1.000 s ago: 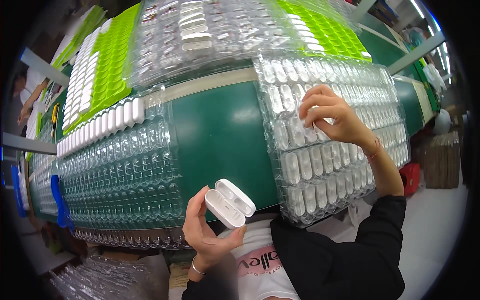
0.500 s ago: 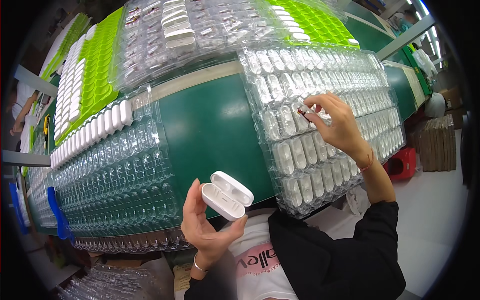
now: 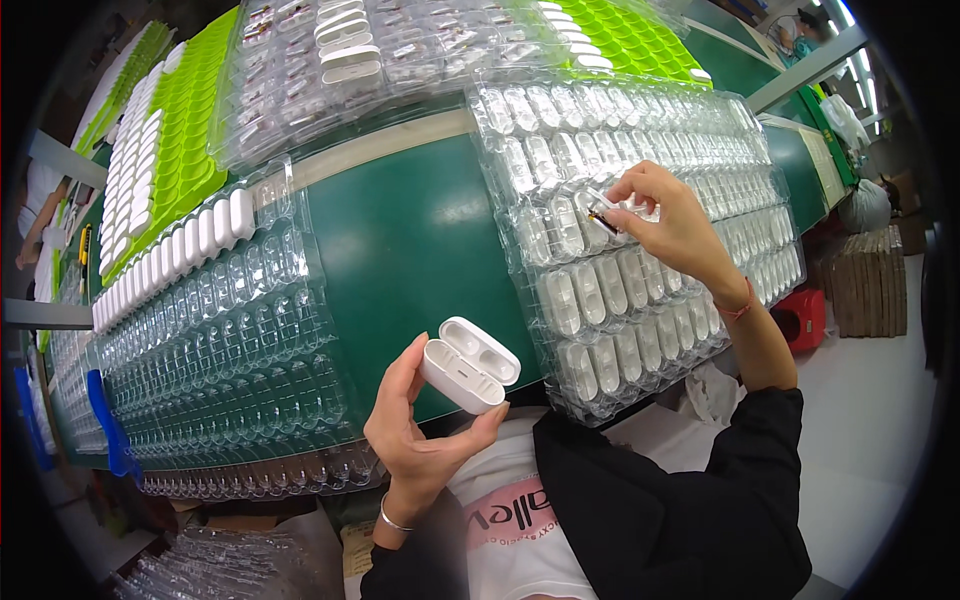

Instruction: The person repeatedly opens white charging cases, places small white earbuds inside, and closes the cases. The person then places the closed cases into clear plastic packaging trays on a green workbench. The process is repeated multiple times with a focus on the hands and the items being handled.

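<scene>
My left hand [image 3: 415, 440] grips a white earbud charging case [image 3: 462, 377] by its two ends, thumb on one and fingers on the other. The lid is raised, and the inside of the case faces up. Above a clear plastic tray [image 3: 520, 262] of white case shells, my right hand [image 3: 672, 222] pinches a small white part with a dark and gold-coloured piece [image 3: 603, 217] between thumb and fingertips. The part is too small to name exactly. The shells stand in rows under and around that hand.
Another clear tray [image 3: 250, 330] at left carries a row of white cases [image 3: 200, 240]. Bright green trays [image 3: 190, 130] stand behind. A clear tray of small parts [image 3: 430, 60] lies at the back, on the green table [image 3: 410, 240]. A red bin [image 3: 802, 318] stands at right.
My left hand has moved slightly up and right with the case, tilting it a little. My right hand keeps its pinch and has shifted slightly upward.
</scene>
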{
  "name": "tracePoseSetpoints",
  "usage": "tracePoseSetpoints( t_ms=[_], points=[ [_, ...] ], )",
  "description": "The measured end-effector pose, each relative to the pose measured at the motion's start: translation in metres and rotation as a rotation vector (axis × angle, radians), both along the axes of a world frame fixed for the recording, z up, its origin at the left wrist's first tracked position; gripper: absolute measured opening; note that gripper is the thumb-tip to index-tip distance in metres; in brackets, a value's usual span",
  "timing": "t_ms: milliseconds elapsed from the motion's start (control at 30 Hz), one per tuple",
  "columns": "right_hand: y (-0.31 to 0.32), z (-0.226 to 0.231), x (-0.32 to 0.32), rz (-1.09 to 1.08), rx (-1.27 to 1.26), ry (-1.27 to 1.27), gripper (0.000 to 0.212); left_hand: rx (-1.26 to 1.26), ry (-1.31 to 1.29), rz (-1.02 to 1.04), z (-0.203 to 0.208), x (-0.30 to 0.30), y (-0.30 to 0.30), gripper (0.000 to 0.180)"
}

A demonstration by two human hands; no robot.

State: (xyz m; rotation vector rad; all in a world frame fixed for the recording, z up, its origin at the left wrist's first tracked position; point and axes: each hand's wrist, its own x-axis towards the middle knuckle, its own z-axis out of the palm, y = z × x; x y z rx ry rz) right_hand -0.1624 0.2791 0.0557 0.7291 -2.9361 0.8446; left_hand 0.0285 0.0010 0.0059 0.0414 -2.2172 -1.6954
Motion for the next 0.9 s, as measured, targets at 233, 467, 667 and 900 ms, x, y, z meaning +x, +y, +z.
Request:
tracePoseSetpoints(
  t_ms=[233,467,667,900],
  points=[
    [-0.007,0.03,-0.012,-0.014,-0.239,-0.468,0.021,-0.143,0.041,0.132,0.0,0.0,0.001,0.079],
    [-0.086,0.042,0.035,0.184,-0.644,-0.765,0.012,-0.332,0.131,0.212,0.004,-0.007,-0.007,0.076],
    [-0.121,0.018,0.059,0.356,-0.584,-0.747,0.011,-0.408,0.17,0.232,0.005,-0.003,-0.008,0.076],
    [-0.127,0.003,0.066,0.426,-0.562,-0.534,0.01,-0.485,0.243,0.256,-0.007,-0.005,-0.01,0.075]
  ],
)
